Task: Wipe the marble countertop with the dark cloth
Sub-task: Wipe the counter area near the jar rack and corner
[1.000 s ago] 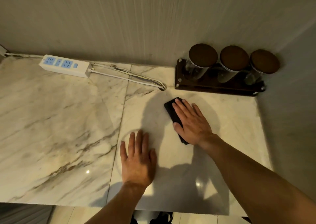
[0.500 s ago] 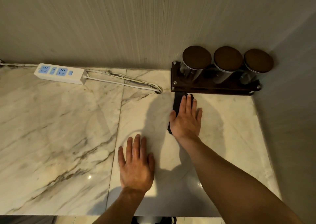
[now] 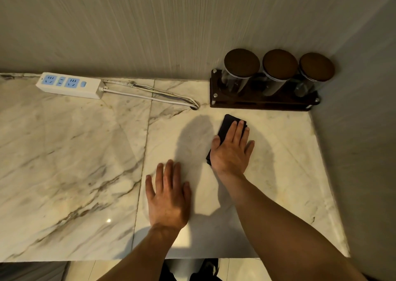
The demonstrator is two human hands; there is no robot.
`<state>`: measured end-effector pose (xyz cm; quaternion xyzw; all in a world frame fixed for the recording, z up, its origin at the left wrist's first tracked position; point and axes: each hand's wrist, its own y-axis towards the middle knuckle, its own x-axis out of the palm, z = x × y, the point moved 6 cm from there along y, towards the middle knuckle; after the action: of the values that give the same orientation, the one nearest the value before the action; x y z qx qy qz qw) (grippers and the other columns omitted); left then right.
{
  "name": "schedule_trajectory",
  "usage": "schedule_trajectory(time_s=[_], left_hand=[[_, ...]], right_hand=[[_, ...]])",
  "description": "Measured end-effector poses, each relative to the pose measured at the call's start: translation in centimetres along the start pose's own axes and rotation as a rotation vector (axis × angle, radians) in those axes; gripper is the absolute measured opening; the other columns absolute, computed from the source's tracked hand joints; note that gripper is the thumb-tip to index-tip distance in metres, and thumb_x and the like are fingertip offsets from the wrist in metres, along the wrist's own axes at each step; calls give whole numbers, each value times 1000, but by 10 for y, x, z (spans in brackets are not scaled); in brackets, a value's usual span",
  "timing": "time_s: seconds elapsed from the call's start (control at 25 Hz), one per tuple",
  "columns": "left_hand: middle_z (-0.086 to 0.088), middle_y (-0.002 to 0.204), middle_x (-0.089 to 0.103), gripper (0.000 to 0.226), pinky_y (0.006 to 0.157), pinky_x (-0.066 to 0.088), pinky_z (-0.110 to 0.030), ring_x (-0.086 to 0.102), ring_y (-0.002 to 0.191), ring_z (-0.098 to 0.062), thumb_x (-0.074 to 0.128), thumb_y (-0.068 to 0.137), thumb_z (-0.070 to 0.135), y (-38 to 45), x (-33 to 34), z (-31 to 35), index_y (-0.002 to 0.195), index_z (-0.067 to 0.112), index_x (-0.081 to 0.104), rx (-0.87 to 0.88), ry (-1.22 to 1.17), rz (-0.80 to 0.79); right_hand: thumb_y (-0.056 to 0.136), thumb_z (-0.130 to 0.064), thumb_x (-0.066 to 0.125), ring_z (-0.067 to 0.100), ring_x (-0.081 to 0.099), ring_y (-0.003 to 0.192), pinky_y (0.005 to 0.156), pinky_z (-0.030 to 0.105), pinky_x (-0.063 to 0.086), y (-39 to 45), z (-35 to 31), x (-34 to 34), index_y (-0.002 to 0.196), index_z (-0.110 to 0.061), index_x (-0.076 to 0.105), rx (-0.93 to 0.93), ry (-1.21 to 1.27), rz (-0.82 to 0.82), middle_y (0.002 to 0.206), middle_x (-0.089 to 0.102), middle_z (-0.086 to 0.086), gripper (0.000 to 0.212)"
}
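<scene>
Since a second ago, the right hand (image 3: 231, 152) has slid the cloth (image 3: 227, 126) back toward the jar rack (image 3: 257, 104), fingers now pointing straight at the wall. It presses flat and open on the cloth; the left hand (image 3: 169, 197) lies open on the bench (image 3: 75, 162). Soft, light and folded, the cloth likely glides easily on polished marble; palm pressure at its middle should keep it from bunching.
</scene>
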<state>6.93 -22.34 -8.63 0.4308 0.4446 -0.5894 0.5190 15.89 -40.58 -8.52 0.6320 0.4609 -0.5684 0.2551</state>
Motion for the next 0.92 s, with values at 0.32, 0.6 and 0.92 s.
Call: schedule_trajectory(time_s=[0.32, 0.6, 0.92], left_hand=[[-6, 156, 29, 60, 117, 0, -51, 13, 146, -25, 21, 95, 45, 1, 3, -1, 148, 17, 28, -38, 24, -1], [-8, 157, 26, 58, 116, -3, -51, 9, 146, -27, 20, 96, 44, -1, 1, -1, 147, 16, 27, -13, -19, 26], [-11, 158, 20, 54, 116, 0, -53, 5, 146, -29, 30, 98, 36, 1, -1, 2, 146, 14, 26, -27, -76, -4]], right_hand=[[96, -48, 12, 22, -13, 146, 117, 50, -3, -44, 23, 4, 150, -13, -10, 56, 14, 3, 161, -10, 6, 68], [90, -50, 2, 21, -11, 147, 117, 50, -2, -99, 51, 10, 151, -12, -7, 97, 37, 49, 162, -6, 6, 73], [94, -50, 13, 23, -4, 147, 118, 50, 3, -153, 77, 12, 151, -11, 3, 71, 64, 98, 161, 4, 7, 70]])
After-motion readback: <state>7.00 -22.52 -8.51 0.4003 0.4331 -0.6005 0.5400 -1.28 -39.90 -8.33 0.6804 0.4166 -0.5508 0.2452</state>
